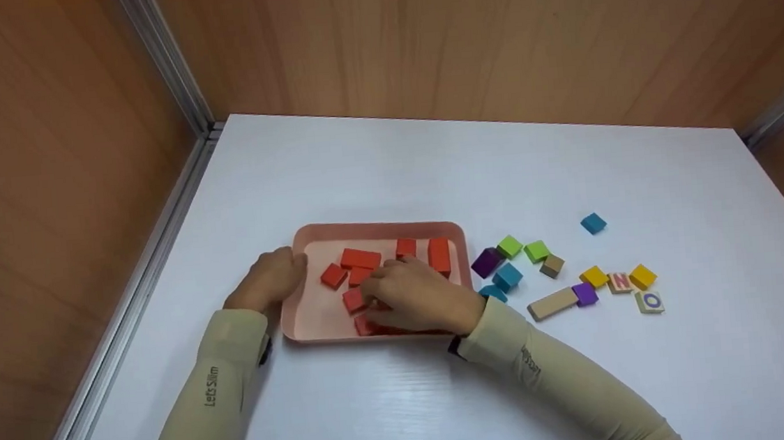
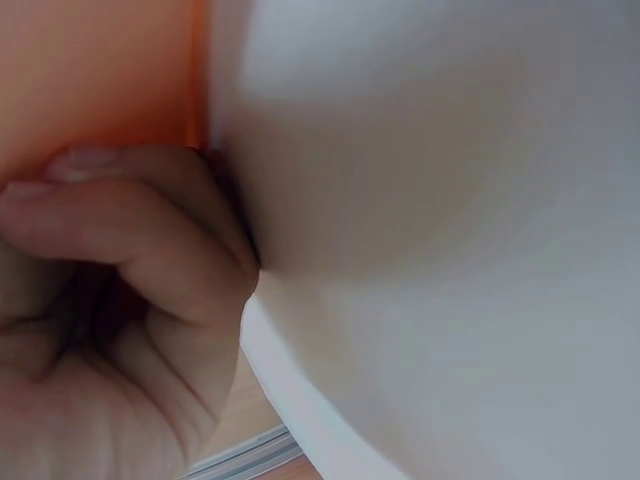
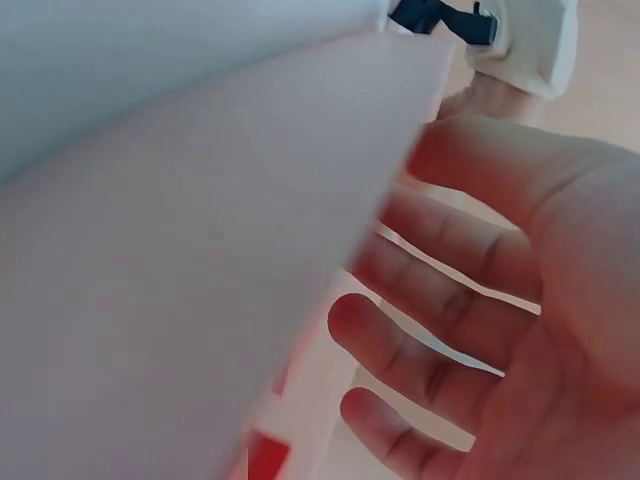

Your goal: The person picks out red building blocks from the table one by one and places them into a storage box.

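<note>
crowding right of pink tray [image 1: 307, 241], loose coloured blocks [image 1: 508, 277], white table [image 1: 388, 171]

Red blocks [image 1: 360, 258] fill a pink tray [image 1: 316, 327]; the table [image 1: 389, 178] is white.

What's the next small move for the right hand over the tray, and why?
Probably close the fingers on one red block near the tray's front edge. The right hand lies spread over the red blocks in the pink tray; the right wrist view shows straight fingers holding nothing. The left hand grips the tray's left rim, steadying it.
</note>
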